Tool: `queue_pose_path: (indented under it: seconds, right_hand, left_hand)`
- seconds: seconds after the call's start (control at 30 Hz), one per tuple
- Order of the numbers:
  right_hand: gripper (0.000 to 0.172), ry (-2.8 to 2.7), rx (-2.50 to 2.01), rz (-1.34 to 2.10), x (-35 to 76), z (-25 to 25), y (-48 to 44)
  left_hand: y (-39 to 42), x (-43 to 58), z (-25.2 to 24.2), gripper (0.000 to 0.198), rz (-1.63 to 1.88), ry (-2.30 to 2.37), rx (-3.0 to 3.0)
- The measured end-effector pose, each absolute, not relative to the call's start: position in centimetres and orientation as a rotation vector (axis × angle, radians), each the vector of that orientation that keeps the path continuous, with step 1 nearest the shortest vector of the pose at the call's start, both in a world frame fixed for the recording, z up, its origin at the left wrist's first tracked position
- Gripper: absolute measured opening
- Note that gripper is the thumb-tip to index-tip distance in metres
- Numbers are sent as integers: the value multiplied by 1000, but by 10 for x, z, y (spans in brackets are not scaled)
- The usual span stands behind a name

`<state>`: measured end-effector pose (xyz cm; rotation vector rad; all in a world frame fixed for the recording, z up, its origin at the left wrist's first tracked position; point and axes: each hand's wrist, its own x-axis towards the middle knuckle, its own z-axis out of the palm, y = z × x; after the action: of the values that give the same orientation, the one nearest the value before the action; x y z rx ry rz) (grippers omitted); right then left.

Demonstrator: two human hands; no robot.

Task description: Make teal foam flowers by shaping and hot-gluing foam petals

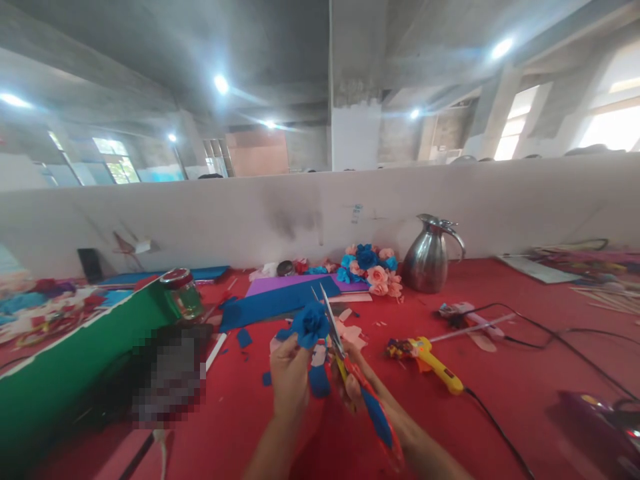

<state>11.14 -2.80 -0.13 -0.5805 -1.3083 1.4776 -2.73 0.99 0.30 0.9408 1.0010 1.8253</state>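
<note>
A blue paper flower [311,323] is pinched in the fingers of my left hand [290,375], its petals facing up. My right hand [356,381] grips a pair of scissors [374,400] with red and blue handles. The metal blades stand parted and point up, just right of the flower. Below and behind my hands, blue paper pieces [319,381] and pale pink petals [354,333] are scattered on the red table [220,427]. Farther back lies a strip of blue paper [275,303] over a purple sheet [260,285].
A bunch of blue and pink paper flowers [373,267] sits beside a steel jug [429,257] at the back. Yellow [440,365] and pale [470,313] glue guns with cords lie right. A glass jar [184,297] and green board [115,340] stand left; a white partition [225,220] runs behind.
</note>
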Motion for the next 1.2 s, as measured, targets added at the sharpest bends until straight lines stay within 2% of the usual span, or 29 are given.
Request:
queue_pose_path:
  seconds: [0.2, 0.37, 0.5, 0.73, 1.2]
  right_hand:
    - [39, -1343, -569, 1483, 115, -2, -25]
    - [44, -1347, -561, 1498, 117, -7, -25]
    - [37, -1415, -567, 1466, 118, 0, -27]
    - [54, -1234, -542, 1577, 110, 13, -30]
    - [46, -1282, -650, 1540, 111, 9, -31]
  left_hand:
    - [9, -26, 6, 16, 1845, 1039, 888]
    - [9, -26, 6, 14, 1840, 1025, 897]
    - [11, -28, 2, 16, 1829, 1025, 908]
    - [12, -27, 3, 17, 1831, 1023, 918]
    - [9, -25, 6, 15, 1850, 1037, 920]
